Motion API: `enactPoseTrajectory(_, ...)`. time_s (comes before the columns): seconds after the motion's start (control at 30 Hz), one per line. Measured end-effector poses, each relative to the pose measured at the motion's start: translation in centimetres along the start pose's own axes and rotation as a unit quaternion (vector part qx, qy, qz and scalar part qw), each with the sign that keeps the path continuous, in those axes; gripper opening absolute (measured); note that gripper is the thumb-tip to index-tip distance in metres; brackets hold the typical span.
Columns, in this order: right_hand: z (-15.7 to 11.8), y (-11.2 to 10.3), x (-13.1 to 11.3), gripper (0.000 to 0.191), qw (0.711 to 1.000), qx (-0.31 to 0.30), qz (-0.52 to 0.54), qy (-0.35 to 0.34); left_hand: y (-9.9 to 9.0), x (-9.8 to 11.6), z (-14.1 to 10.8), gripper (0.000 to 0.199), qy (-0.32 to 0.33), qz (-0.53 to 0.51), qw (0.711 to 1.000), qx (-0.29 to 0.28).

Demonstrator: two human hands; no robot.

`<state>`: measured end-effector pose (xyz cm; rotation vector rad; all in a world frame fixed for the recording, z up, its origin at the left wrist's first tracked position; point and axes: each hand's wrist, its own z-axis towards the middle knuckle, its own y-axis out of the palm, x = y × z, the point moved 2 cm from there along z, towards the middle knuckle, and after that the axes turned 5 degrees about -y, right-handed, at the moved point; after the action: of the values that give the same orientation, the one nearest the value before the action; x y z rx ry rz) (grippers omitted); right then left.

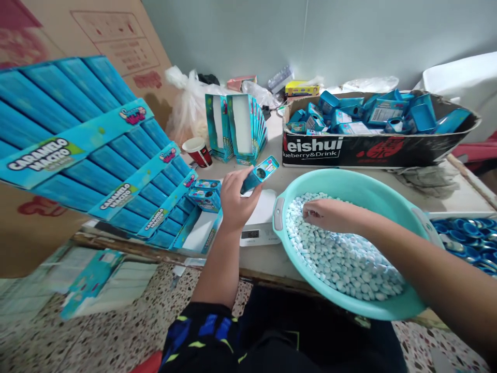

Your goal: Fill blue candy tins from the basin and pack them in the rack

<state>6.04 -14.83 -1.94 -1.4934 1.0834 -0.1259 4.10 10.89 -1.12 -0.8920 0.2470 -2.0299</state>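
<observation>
My left hand is wrapped round a small blue box, tilted, with a round opening in its face. It is held over a white scale whose display reads about 1608. To the right, a turquoise basin holds a heap of pale blue and white candies. My right hand rests at the candies on the basin's left side, its fingers curled in; what they hold, if anything, is hidden.
Stacked blue display trays lean at the left beside two small boxes. Behind stand a red cup, upright cartons and a black box of blue boxes. Blue lids lie at the right.
</observation>
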Motion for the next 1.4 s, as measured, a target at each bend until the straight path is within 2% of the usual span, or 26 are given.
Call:
enactPoseTrajectory(0.07,0.1,0.0,0.0,0.017,1.000,0.000,0.005,-0.002,-0.1,0.7,-0.3,0.038,0.065,0.007,0.997,0.028)
enactPoseTrajectory(0.13,0.1,0.0,0.0,0.016,1.000,0.002,0.011,-0.002,0.0,1.1,-0.5,0.038,0.091,0.005,0.995,0.041)
enactPoseTrajectory(0.3,0.1,-0.1,0.0,0.016,1.000,0.001,0.006,0.012,0.7,1.4,-0.9,0.037,0.128,-0.007,0.992,0.013)
enactPoseTrajectory(0.33,0.1,-0.2,-0.1,0.016,1.000,0.000,0.004,0.006,0.8,1.4,-0.9,0.036,0.146,-0.007,0.989,-0.009)
enactPoseTrajectory(0.47,-0.1,-0.5,-0.4,0.017,1.000,-0.009,-0.003,-0.005,0.7,1.3,-0.7,0.034,0.225,0.029,0.960,-0.166)
enactPoseTrajectory(0.5,-0.1,-0.6,-0.5,0.017,1.000,-0.011,-0.004,-0.003,0.6,1.1,-0.6,0.036,0.233,0.041,0.954,-0.184)
enactPoseTrajectory(0.67,-0.3,-0.8,-0.5,0.016,1.000,-0.021,-0.006,0.002,-0.1,0.8,-0.3,0.035,0.227,0.032,0.963,-0.140)
enactPoseTrajectory(0.83,-0.2,-0.8,-0.6,0.016,1.000,-0.021,-0.009,-0.007,0.5,1.2,-0.3,0.041,0.219,0.013,0.956,-0.197)
enactPoseTrajectory(1.07,-0.1,-0.4,-0.1,0.019,1.000,-0.007,-0.003,-0.011,0.5,1.2,-0.6,0.046,0.210,-0.032,0.962,-0.170)
enactPoseTrajectory(1.2,0.1,-0.1,0.1,0.019,1.000,-0.011,-0.010,-0.015,0.8,2.6,-0.9,0.050,0.282,0.020,0.941,-0.184)
enactPoseTrajectory(1.3,0.2,0.0,0.1,0.020,1.000,-0.009,-0.007,-0.014,0.9,3.3,-1.1,0.047,0.338,0.076,0.926,-0.150)
enactPoseTrajectory(1.4,0.2,0.1,0.1,0.020,1.000,-0.004,-0.004,-0.023,0.8,3.2,-1.3,0.045,0.366,0.113,0.916,-0.116)
